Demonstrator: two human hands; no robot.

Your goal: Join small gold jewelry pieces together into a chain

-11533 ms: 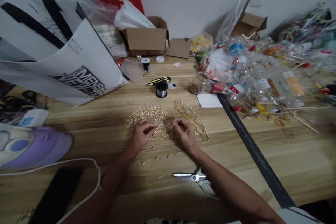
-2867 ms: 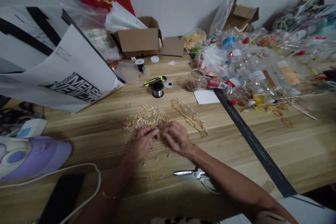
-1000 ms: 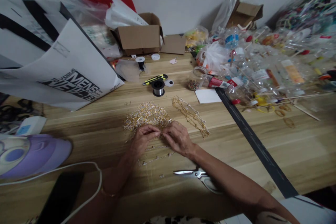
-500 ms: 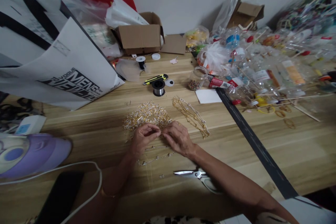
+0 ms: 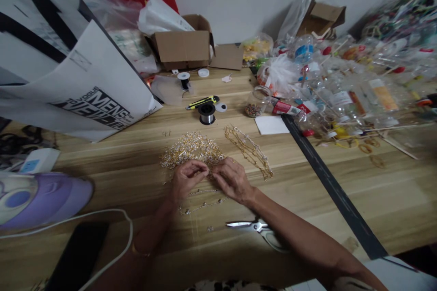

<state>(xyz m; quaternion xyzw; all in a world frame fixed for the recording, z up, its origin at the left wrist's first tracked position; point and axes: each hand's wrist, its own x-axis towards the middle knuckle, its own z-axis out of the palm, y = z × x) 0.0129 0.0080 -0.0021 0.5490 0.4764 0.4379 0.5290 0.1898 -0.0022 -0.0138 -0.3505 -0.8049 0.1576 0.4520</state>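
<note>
My left hand (image 5: 187, 179) and my right hand (image 5: 232, 179) meet at the near edge of a pile of small gold and silver jewellery pieces (image 5: 191, 149). Both are closed in a pinch, fingertips almost touching; whatever lies between them is too small to make out. Silver chains with dark beads (image 5: 205, 204) lie on the table just below the hands, partly under the right one. Gold and silver chains (image 5: 249, 152) are laid out to the right of the pile. Scissors (image 5: 254, 226) rest partly hidden under my right forearm.
Behind the pile stand a spool of wire (image 5: 206, 114), a yellow-black cutter knife (image 5: 203, 102) and a jar of beads (image 5: 256, 102). A white bag (image 5: 92, 82) and a purple device (image 5: 51, 200) are at left, with a black phone (image 5: 80, 254). Plastic bottles (image 5: 341, 82) crowd the right.
The camera view has shifted very slightly. Both hands keep the same pinched pose at the same place, and nothing else has visibly moved.
</note>
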